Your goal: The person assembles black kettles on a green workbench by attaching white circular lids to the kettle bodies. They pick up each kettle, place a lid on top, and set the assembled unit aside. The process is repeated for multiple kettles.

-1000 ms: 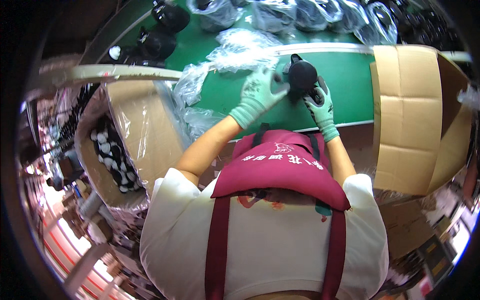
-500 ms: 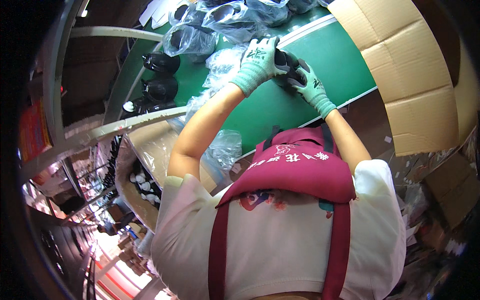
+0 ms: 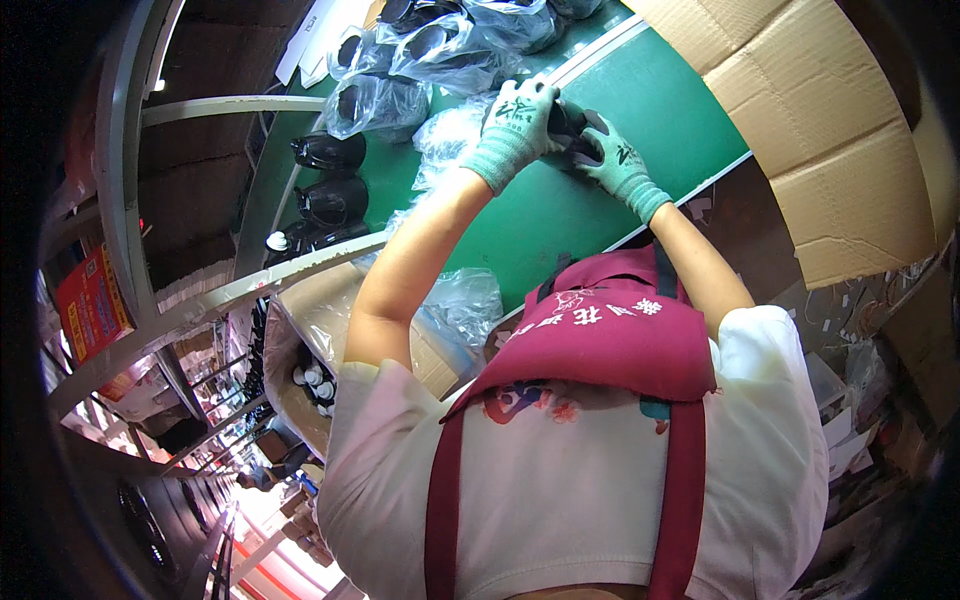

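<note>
Both of my hands wear green knit gloves with dark fingertips. Between them, above the green work surface [image 3: 540, 225], is a dark rounded part [image 3: 566, 122], mostly covered by the gloves, so its exact kind does not show. My left hand [image 3: 518, 125] is closed on its left side. From the right, my right hand [image 3: 618, 165] grips the same part, thumb and fingers curved round it. Clear plastic bags [image 3: 445, 140] lie crumpled beside my left wrist.
Black items in clear bags [image 3: 378, 105] are grouped at the far left. Glossy black housings [image 3: 333, 200] stand by the metal frame [image 3: 240, 285]. A big cardboard flap [image 3: 800, 130] rises on the right. An open carton [image 3: 290, 375] with black-and-white parts is at lower left.
The whole view has shifted slightly. Both hands stay on the dark part, with only a small change in the right hand's grip.
</note>
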{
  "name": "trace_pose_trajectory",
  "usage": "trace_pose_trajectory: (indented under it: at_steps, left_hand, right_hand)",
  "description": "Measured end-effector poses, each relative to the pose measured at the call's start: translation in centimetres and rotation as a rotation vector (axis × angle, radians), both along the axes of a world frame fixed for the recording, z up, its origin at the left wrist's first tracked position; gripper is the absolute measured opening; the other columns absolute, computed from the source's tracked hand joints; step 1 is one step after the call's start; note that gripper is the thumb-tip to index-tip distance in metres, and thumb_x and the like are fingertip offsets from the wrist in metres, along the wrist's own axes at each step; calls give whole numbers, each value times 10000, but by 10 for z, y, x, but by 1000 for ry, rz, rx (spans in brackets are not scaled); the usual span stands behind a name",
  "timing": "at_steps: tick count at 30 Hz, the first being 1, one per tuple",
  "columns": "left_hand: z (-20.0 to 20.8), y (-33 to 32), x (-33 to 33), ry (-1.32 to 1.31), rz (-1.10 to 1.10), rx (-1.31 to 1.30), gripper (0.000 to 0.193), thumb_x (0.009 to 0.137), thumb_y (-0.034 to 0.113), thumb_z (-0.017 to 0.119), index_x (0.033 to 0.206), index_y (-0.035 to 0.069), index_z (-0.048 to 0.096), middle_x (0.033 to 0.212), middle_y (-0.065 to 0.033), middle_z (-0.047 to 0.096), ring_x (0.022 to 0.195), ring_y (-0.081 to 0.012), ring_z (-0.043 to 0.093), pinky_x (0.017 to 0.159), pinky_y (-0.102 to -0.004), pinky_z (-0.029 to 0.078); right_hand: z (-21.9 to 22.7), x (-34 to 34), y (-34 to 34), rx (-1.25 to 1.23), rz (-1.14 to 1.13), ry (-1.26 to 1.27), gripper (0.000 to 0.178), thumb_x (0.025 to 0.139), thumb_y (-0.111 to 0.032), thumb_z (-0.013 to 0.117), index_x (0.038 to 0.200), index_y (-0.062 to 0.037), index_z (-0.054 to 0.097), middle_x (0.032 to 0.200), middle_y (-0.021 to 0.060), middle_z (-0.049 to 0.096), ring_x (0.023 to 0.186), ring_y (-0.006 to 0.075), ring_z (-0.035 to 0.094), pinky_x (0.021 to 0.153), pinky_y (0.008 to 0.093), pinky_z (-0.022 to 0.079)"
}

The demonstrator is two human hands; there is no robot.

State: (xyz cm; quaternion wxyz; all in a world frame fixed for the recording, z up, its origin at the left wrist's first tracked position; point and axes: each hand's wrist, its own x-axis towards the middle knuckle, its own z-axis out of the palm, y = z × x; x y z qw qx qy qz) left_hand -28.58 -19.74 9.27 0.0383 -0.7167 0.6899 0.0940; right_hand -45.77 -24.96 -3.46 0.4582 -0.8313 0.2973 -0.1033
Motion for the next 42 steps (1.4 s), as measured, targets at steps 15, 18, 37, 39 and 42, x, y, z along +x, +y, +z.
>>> trace_pose_trajectory:
  at_steps: [15,18,37,39,42]
  left_hand:
    - [23,13,18,-30,1,3,1060,626,500,876,1508,196,372,1456,-228,403,1251,-438,493,1056,-479,437]
    - [20,19,6,38,30,108,1002,613,406,894,1464,171,419,1351,-211,469,1172,-418,538,992,-466,478]
    - [16,7,8,25,45,125,1004,573,412,922,1447,197,477,1399,-217,449,1264,-415,494,1023,-488,462]
    - [31,7,7,-61,-208,114,1087,542,400,938,1483,220,425,1489,-218,369,1339,-425,418,1062,-518,427]
    - [20,8,15,-49,114,-66,991,617,464,882,1461,199,437,1422,-188,419,1277,-429,430,1016,-552,423]
  right_hand:
    - [-1,1,0,-29,-12,13,524,839,-369,737,1245,-59,621,1543,121,375,1297,335,495,1061,396,431]
    - [-4,2,2,-36,-15,-10,525,837,-364,738,1240,-50,618,1533,124,384,1298,340,491,1060,401,431]
    - [-14,1,6,-133,-32,25,563,845,-348,722,1302,-49,583,1510,135,405,1294,354,486,1068,412,427]
    - [-13,1,3,-133,-36,81,560,843,-333,723,1305,-50,581,1509,137,405,1295,354,484,1067,412,426]
    - [-12,4,-2,-143,-11,91,561,839,-308,724,1319,-60,570,1504,142,409,1296,359,481,1062,415,427]
